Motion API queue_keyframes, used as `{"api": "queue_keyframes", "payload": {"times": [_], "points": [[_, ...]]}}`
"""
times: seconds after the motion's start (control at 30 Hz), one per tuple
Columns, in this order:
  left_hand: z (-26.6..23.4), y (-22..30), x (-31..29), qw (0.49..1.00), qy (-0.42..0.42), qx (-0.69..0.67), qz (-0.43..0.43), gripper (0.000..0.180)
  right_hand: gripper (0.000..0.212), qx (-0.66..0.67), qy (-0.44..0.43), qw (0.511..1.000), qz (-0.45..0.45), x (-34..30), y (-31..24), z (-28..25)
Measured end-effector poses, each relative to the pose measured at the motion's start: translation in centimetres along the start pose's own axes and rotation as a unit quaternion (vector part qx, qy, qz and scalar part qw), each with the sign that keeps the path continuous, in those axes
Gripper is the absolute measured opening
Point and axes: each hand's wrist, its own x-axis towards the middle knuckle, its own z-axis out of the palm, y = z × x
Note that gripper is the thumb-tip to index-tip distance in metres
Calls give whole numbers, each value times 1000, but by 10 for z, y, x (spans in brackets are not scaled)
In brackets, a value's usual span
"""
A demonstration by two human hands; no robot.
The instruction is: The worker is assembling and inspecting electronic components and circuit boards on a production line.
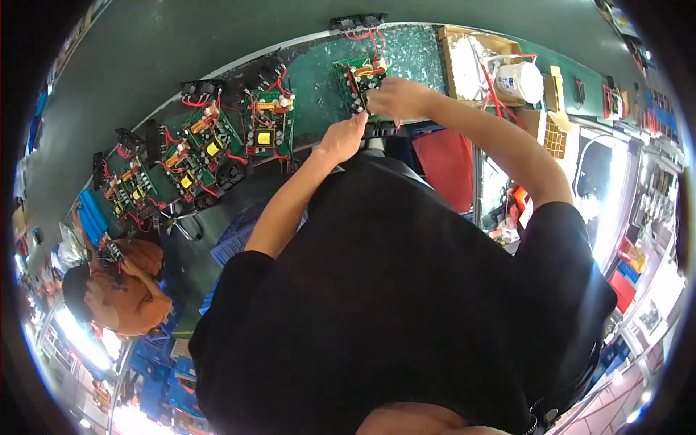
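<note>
A green circuit board (348,69) lies on the workbench in front of me, crowded with parts and joined by red wires to a black panel (359,22) at its far side. My left hand (341,139) is closed at the board's near edge, with thumb and fingers pinched together against it. Over the board's right side, my right hand (399,98) is closed with curled fingertips low among the parts; whatever they hold is too small to make out. A black part (380,130) sits just below the right hand.
More wired circuit boards (270,119) with yellow transformers stand in a row to the left. At the right are a cardboard tray (458,61), a white tub (520,82) and red cables. A red bin (446,167) lies below the bench edge. A co-worker in orange (134,297) handles a board at far left.
</note>
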Motion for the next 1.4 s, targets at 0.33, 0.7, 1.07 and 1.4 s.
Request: {"api": "queue_keyframes", "payload": {"times": [0.33, 0.7, 1.07, 1.4], "points": [[-5, 14, -5, 999, -8, 1, -33, 35, 29, 308, 169, 544, 762, -6, -96, 35], [-14, 29, -14, 994, 97, -40, -9, 74, 17, 732, 446, 296, 421, 20, -113, -6], [-14, 29, 7, 916, 120, -355, -144, 16, 18, 364, 271, 455, 766, 16, -120, 51], [-8, 34, 42, 773, 233, -536, -246, 45, 23, 311, 363, 679, 557, 37, -128, 4]]}}
